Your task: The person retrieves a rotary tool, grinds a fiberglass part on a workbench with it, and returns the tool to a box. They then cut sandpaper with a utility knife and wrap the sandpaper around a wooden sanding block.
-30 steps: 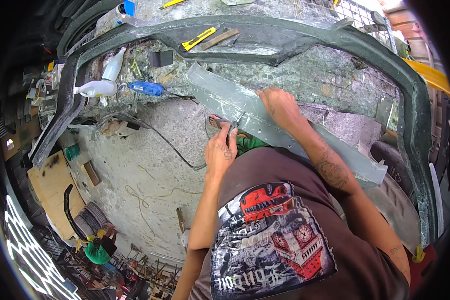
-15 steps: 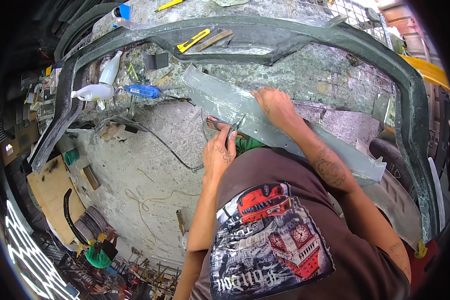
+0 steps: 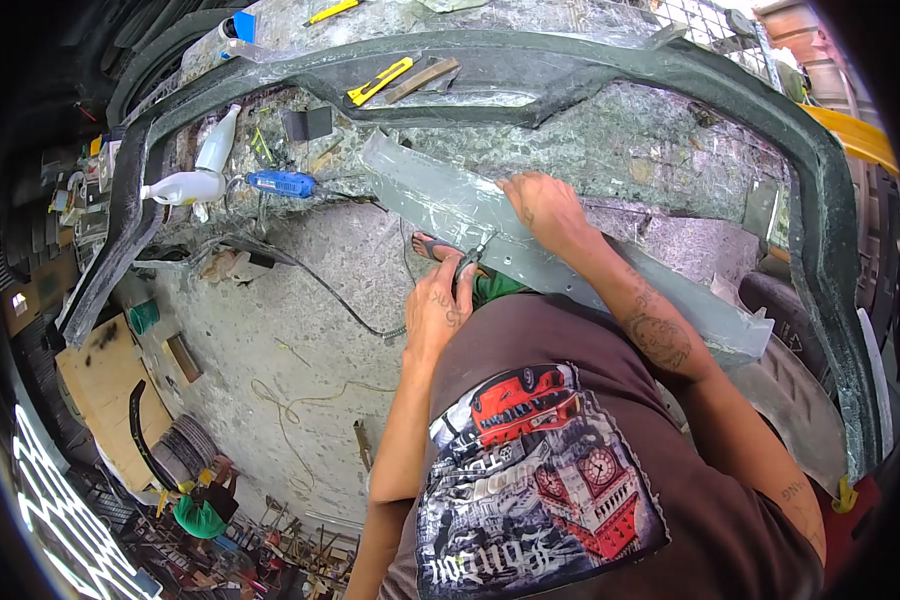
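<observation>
A long grey panel point(image 3: 440, 190) lies slantwise across the workbench edge and in front of my body, with scratches and small holes in its surface. My left hand point(image 3: 440, 300) is closed around a slim dark rotary tool point(image 3: 467, 262), whose thin tip points at the panel near its lower edge. On the panel's upper edge rests my right hand point(image 3: 545, 208), its fingers curled over the rim. A blue power tool point(image 3: 282, 183) lies left of the panel, beside two white bottles point(image 3: 188, 187).
A large dark curved frame point(image 3: 820, 190) arches over the bench point(image 3: 660, 145). A yellow cutter point(image 3: 381, 81) and a wooden strip point(image 3: 422, 80) lie on it. A black cable point(image 3: 330, 285) hangs above the floor. Cardboard point(image 3: 105, 385) and tyres point(image 3: 185, 450) stand lower left, near another person point(image 3: 205, 510).
The view has shifted slightly. The tool tip in my left hand sits slightly farther right along the panel. My right hand keeps its hold on the upper edge.
</observation>
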{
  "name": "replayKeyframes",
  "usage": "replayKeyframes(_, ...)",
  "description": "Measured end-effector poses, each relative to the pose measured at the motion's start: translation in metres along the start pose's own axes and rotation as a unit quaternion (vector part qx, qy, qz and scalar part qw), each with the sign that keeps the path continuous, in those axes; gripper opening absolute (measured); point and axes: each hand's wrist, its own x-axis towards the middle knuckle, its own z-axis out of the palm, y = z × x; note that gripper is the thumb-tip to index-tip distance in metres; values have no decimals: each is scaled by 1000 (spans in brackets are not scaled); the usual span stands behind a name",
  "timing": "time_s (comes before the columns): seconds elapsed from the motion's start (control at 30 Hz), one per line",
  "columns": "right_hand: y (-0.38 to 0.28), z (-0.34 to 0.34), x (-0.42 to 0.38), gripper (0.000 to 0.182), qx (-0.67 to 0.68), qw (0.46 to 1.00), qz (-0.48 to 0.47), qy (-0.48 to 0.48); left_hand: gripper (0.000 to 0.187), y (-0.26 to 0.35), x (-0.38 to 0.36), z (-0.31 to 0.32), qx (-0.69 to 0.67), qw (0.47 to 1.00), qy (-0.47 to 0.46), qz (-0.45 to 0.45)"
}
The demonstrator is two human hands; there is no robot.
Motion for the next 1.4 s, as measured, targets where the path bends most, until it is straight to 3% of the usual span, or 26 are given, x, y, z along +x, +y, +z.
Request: replayKeyframes(1.4, -1, -3, 0, 42, -10, 1000, 9, -26, 24, 3, -3, 3, 10, 999, -2, -34)
